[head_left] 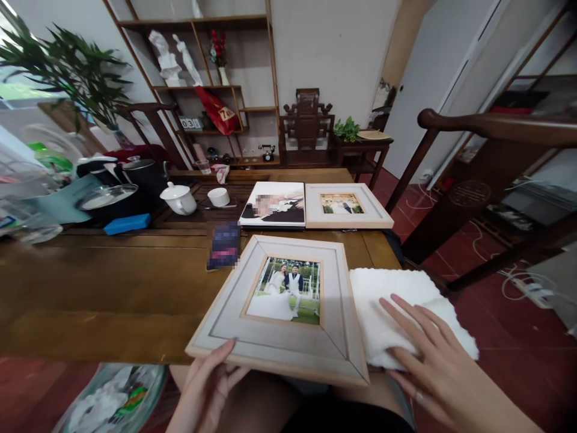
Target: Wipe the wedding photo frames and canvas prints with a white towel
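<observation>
A pale wooden picture frame (288,304) with a photo of a couple lies at the near edge of the brown table (112,282), its lower edge overhanging my lap. My left hand (205,385) grips the frame's near left corner, thumb on top and fingers underneath. A folded white cloth (401,300) lies right of the frame. My right hand (433,361) rests flat on the cloth with its fingers stretched out, open.
Further back lie a second framed photo (345,205), a photo album (274,204) and a dark phone (224,245). A white teapot (179,198), cup (219,196), pots and a blue sponge (127,224) stand at left. Shelves, a chair and a wooden rail surround the table.
</observation>
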A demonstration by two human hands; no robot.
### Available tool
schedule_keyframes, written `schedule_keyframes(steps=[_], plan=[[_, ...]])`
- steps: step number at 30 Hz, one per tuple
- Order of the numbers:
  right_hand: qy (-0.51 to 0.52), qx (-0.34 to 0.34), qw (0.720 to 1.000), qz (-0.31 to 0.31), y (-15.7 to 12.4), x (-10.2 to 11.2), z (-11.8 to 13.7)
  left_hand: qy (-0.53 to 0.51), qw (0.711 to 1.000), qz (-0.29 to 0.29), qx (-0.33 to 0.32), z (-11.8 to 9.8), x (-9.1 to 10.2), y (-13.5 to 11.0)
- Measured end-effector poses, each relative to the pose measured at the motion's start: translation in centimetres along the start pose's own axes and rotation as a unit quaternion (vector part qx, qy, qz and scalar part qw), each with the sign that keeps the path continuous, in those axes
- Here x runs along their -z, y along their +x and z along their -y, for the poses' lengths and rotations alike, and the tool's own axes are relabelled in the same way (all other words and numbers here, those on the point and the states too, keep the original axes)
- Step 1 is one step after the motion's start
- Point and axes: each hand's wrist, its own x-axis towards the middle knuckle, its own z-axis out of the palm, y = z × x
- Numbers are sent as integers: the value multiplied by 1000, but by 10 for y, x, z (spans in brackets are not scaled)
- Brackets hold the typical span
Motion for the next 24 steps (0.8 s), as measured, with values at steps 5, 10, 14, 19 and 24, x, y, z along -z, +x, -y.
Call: schedule_keyframes(steps=[5, 10, 14, 19, 24], plan=[[3, -70, 997, -27, 1, -27, -8, -14, 1000, 14, 3, 3, 0, 2], [-78, -110, 979, -152, -21, -9, -51, -5, 999, 28, 27, 8, -1, 7], [-99, -137, 950, -262, -24, 13, -63, -8, 998, 56, 40, 18, -4, 5], [29, -12, 987, -157, 11, 4, -32, -28, 977, 161, 139, 28, -2, 3], [27, -52, 991, -119, 34, -19, -15, 12, 919, 295, 260, 17, 4, 1]])
